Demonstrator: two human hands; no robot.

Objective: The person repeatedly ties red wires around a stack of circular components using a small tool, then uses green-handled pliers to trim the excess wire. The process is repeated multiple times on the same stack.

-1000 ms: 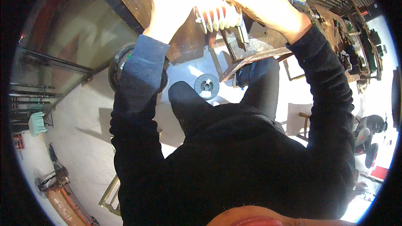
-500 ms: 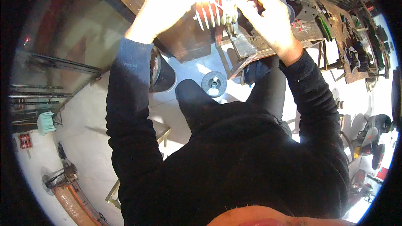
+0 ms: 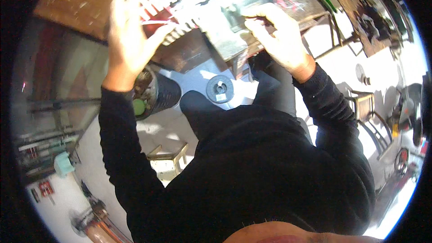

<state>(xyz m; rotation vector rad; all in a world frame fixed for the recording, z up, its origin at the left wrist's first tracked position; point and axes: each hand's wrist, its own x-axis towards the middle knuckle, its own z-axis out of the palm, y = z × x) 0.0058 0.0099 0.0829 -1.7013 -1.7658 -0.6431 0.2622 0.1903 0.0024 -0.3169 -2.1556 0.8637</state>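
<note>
Brown wood first: the large tabletop [image 3: 76,2] lies beyond and to the left of the left hand [image 3: 126,40]. Next in size, a black bucket [image 3: 168,92] stands on the floor below the left wrist, on its right, with mixed contents and a round green item in its mouth. The left hand is curved wide, fingers along the far left side of a white-finned piece [image 3: 163,14] and thumb across its near side; it appears to have hold of it. The piece sits in that hand's span, well apart from the right hand [image 3: 281,36]. Right hand: thumb and forefinger nearly meeting; cannot tell whether anything fine lies between them. Smaller: a dark spool [image 3: 219,90] on the floor, between and below both hands. Smallest: red material [image 3: 150,29] set between the fins beside the left thumb. Handling, est.: body stiff, moderate weight, fins narrow and perhaps easily chipped or bent; the red part probably more delicate. Suggested hold: broad grip round the outer body, thumb opposed to fingers, pressure off individual fin tips. Glare hides the far end; surface slip undetermined.
</note>
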